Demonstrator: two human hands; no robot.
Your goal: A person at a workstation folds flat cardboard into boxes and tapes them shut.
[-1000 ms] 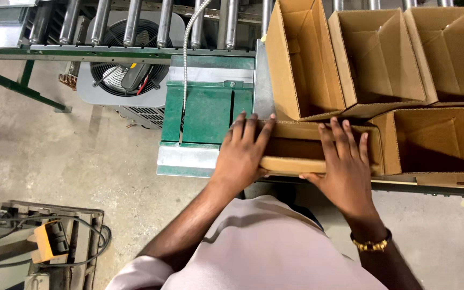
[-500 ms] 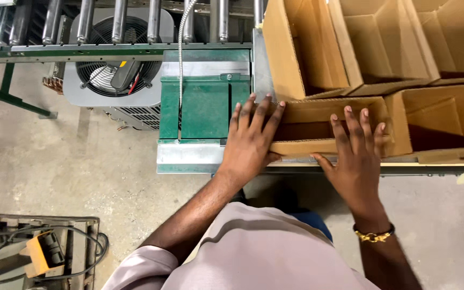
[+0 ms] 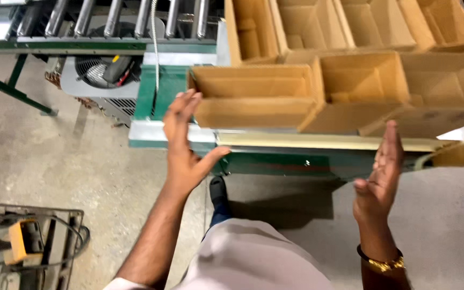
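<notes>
An open brown cardboard box [image 3: 253, 95] rests on the green and metal bench [image 3: 318, 142], its flaps spread. My left hand [image 3: 185, 140] is open, palm turned right, just off the box's left end and not touching it. My right hand [image 3: 379, 174] is open too, palm turned left, hovering below the bench edge to the right, away from every box. A gold bracelet [image 3: 382, 263] sits on that wrist. Neither hand holds anything.
Several more open cardboard boxes [image 3: 361, 80] crowd the bench behind and to the right. A roller conveyor [image 3: 108, 19] runs at top left above a grey fan motor unit [image 3: 100, 75]. A metal cart with a yellow tool [image 3: 20, 241] stands on the concrete floor at lower left.
Both hands were pressing flat on the near box; they have since lifted off and pulled back, spread apart with palms facing each other. The box now lies open and untouched.
</notes>
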